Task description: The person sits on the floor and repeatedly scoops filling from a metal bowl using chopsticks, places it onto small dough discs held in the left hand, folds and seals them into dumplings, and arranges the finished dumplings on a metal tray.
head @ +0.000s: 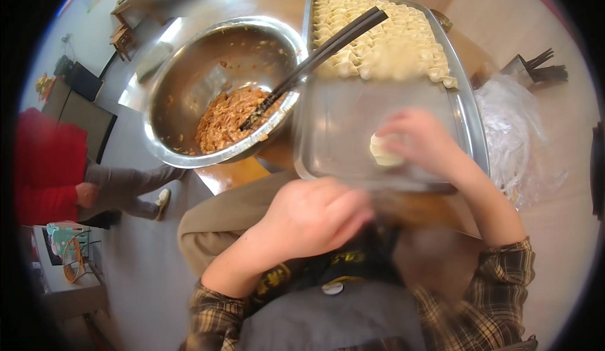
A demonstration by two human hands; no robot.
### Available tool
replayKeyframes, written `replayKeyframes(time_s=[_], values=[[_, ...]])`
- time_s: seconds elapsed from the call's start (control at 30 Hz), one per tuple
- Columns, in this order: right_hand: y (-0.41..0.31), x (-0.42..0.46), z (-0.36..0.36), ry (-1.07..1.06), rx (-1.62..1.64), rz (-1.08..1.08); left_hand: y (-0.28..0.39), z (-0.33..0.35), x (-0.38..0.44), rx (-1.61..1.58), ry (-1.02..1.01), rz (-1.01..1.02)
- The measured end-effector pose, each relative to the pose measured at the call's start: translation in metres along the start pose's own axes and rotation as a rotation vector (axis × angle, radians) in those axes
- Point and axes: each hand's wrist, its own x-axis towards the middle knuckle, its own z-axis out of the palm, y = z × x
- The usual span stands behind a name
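My right hand holds a pale dumpling by its side, over the near part of a metal tray. Rows of folded dumplings fill the tray's far part. My left hand is in front of my body, near the tray's near left corner, with its fingers curled and blurred; whether it holds anything is hidden. Left of the tray, a tilted steel bowl contains minced filling. Dark chopsticks stand in the filling, lean on the bowl's rim and reach over the tray.
A clear plastic bag lies right of the tray, below a metal container with several dark chopsticks. At the left, a person in red is beside a grey cabinet. Wooden stools stand farther off.
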Motion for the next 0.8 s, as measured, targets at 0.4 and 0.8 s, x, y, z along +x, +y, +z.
replayKeyframes(time_s=[0.4, 0.8], values=[[-0.033, -0.004, -0.038, 0.096, 0.839, 0.406, 0.011, -0.002, 0.001, -1.256, 0.271, -0.709], [-0.104, 0.005, -0.039, -0.101, 0.989, 0.436, 0.016, 0.007, -0.01, -1.548, 0.121, -0.826]])
